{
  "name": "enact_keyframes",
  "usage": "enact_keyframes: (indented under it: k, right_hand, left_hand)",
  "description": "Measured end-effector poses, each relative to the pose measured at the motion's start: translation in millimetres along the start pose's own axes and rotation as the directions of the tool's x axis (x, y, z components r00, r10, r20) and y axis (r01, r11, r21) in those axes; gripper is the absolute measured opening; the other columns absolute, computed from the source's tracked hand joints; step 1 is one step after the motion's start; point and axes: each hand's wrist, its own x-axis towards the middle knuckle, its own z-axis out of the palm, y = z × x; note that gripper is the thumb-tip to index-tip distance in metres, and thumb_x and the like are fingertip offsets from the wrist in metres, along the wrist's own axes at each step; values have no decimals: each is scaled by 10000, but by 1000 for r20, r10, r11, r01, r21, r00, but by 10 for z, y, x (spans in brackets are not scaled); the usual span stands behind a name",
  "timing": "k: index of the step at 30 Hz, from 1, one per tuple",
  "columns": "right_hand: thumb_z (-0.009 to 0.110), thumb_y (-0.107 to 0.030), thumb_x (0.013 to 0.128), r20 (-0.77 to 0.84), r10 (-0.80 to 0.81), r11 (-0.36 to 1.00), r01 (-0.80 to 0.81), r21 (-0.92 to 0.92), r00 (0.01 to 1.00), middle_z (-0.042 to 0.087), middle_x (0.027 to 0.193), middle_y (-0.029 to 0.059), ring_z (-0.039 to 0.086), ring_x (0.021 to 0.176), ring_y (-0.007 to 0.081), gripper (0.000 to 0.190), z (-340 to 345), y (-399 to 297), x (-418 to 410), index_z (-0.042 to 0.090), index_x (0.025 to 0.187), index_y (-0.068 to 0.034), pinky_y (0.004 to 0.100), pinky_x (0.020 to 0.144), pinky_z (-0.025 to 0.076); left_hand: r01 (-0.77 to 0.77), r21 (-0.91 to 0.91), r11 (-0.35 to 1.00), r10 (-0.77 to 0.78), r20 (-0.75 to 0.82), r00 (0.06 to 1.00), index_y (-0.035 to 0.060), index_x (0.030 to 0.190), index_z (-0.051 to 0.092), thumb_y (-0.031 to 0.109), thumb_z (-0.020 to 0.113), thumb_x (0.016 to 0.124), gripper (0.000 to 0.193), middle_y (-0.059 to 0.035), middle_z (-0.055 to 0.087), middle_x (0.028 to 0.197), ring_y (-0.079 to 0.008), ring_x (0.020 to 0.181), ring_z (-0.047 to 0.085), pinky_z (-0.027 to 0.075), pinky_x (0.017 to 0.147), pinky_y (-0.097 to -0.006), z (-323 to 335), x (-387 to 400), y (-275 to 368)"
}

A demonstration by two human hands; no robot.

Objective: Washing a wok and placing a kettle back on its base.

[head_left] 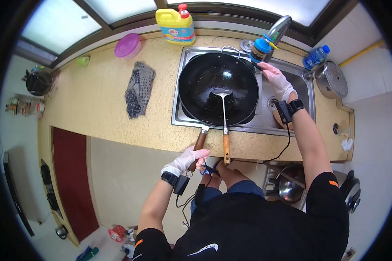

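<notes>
My left hand (190,159), in a thin pale glove, is closed around the brown wooden handle (200,140) of a black wok (199,84). The wok sits over the left part of a stainless steel sink (175,117), and its inside looks wet with small specks. A metal spatula (224,107) with a wooden handle rests in it, the handle jutting past the counter edge. At the wok's right rim, my gloved right hand (277,78) reaches to a small dark part just under the blue faucet filter (260,50). Whether its fingers grip that part is unclear.
A grey patterned cloth (139,89) lies on the counter (101,107) left of the wok. Behind stand a purple-lidded bowl (127,45) and a yellow jug (176,27). A blue bottle (316,57) and a steel pot (331,80) are right of the sink.
</notes>
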Motion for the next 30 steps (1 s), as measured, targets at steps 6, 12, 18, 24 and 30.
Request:
enact_keyframes:
  k: [6, 12, 18, 24, 30]
  right_hand:
    - [582, -31, 980, 252, 32, 982, 16, -187, 967, 647, 1389, 89, 539, 1347, 151, 309, 125, -172, -1, 711, 1259, 2, 296, 1158, 383]
    - [605, -71, 1018, 46, 156, 888, -161, 431, 987, 672, 1340, 109, 647, 1221, 193, 283, 791, -506, -485, 668, 1286, -2, 331, 1111, 477]
    - [610, -183, 1045, 116, 172, 635, -200, 746, 978, 635, 1393, 149, 608, 1304, 257, 393, 1010, -522, -531, 564, 1393, -7, 397, 1166, 451]
    - [594, -380, 1060, 61, 271, 780, -256, 571, 961, 660, 1352, 159, 645, 1249, 272, 481, 618, -418, -907, 600, 1351, 3, 394, 1115, 482]
    - [707, -206, 982, -497, 318, 863, -463, -200, 807, 750, 1128, 44, 699, 1010, 154, 283, -1242, 759, -1775, 711, 1219, -51, 273, 905, 534]
  left_hand:
    - [-21, 52, 998, 20, 24, 1000, 18, 1048, 646, 412, 761, 937, 426, -57, 669, 740, -149, 601, 646, 532, 543, -304, 69, -58, 28]
    - [3, 318, 948, 4, -20, 1000, 55, 1216, 630, 540, 666, 975, 543, -51, 708, 1075, -138, 945, 697, 593, 843, -304, -105, -407, -10]
    - [-150, 332, 931, 260, -317, 912, 30, 1189, 658, 431, 538, 1071, 435, -53, 730, 1012, -97, 818, 669, 564, 761, -257, -310, -714, -58]
    - [-215, 23, 976, 216, -30, 976, -1, 1182, 677, 466, 487, 1093, 513, -107, 764, 991, -152, 848, 736, 604, 746, -271, -88, -748, 149]
    - [-67, -20, 998, 69, 139, 988, -24, 1317, 601, 469, 463, 1098, 556, -173, 717, 1209, -260, 1085, 718, 595, 943, -378, 347, -305, 164]
